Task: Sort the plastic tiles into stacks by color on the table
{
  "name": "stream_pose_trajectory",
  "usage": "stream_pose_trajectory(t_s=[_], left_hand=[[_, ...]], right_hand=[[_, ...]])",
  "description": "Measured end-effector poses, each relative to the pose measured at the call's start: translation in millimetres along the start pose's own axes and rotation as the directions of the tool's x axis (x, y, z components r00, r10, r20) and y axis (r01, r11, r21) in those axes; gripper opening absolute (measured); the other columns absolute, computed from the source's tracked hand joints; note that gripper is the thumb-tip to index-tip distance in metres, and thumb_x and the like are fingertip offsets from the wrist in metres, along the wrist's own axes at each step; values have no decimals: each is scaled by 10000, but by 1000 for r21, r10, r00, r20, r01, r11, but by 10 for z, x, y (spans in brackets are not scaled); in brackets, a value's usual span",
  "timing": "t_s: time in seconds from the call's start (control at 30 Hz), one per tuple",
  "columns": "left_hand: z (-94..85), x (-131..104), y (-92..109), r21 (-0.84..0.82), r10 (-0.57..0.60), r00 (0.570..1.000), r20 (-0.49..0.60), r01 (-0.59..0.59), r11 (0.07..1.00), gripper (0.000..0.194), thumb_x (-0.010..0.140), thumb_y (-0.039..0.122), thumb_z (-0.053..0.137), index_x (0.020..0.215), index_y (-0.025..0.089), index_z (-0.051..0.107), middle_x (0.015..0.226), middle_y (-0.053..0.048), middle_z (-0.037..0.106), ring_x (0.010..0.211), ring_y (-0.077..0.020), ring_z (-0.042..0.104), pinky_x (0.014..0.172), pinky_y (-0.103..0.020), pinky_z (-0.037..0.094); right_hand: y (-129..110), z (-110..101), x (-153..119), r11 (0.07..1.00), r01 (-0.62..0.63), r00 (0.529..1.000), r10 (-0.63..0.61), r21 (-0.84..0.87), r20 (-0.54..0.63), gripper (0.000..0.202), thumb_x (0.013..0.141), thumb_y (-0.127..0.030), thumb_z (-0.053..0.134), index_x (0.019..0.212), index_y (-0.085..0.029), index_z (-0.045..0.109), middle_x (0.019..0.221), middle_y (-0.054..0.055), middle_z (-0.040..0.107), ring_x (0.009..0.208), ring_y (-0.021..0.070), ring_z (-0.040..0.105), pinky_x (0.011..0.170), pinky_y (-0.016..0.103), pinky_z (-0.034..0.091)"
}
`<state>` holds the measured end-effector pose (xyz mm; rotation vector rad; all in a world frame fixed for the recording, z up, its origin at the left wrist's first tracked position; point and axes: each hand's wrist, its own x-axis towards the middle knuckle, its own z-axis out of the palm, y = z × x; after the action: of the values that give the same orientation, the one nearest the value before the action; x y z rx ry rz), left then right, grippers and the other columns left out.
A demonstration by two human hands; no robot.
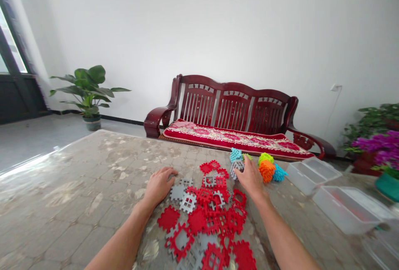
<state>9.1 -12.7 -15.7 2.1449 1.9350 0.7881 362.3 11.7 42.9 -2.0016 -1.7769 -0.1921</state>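
My left hand (160, 183) rests on the tablecloth with its fingers loosely laid down and nothing in it. Beside it lie flat grey interlocking panels (177, 192), some with window cut-outs. A pile of red notched panels (197, 220) spreads between my two arms, mixed with more grey ones. Over on the far side, my right hand (252, 178) has its fingers around a grey cube (236, 168) built of such panels. Close to that hand stand assembled blocks: a light blue one (236, 154), an orange one (267, 171), a yellow-green one (265, 158) and a blue one (280, 173).
Clear plastic boxes (343, 209) stand on the table's right side, near purple flowers (378, 147). A patterned cloth (68, 203) covers the table. Behind it is a dark wooden bench (233, 112) with a red cushion; a potted plant (90, 91) stands at left.
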Motion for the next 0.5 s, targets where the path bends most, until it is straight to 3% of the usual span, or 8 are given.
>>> stream_pose_trajectory(t_s=[0.13, 0.27, 0.4, 0.5], left_hand=[[-9, -6, 5, 8, 4, 1000, 9, -4, 1000, 345, 835, 217, 474, 1076, 255, 717, 1273, -49, 678, 1214, -228, 599, 1076, -369, 408], [-31, -14, 31, 0, -2, 1000, 4, 2, 1000, 333, 832, 215, 481, 1062, 258, 718, 1277, -48, 676, 1212, -232, 599, 1074, -379, 409], [-41, -18, 47, 2, -9, 1000, 7, 9, 1000, 332, 831, 217, 490, 1065, 258, 722, 1269, -53, 681, 1201, -236, 604, 1065, -383, 414], [-37, -16, 41, -3, -13, 1000, 5, 13, 1000, 326, 830, 217, 497, 1061, 267, 721, 1258, -44, 686, 1196, -225, 605, 1061, -371, 415]], right_hand=[[-14, -44, -51, 999, 34, 994, -33, 8, -102, 654, 846, -397, 631, 1415, -138, 440, 1270, 168, 610, 1186, 312, 556, 969, 410, 438], [-132, -80, -201, 975, 174, 967, -144, 136, -209, 448, 879, -298, 557, 1309, -175, 571, 1267, 127, 633, 1191, 280, 547, 1044, 420, 400], [-369, -47, -356, 920, 275, 957, -291, 278, 15, 358, 877, -200, 512, 1198, -222, 668, 1220, 64, 688, 1164, 215, 585, 1065, 358, 399], [-525, -4, -378, 896, 319, 898, -390, 308, 205, 463, 817, -161, 564, 1267, -241, 642, 1284, 41, 670, 1203, 205, 567, 1082, 345, 381]])
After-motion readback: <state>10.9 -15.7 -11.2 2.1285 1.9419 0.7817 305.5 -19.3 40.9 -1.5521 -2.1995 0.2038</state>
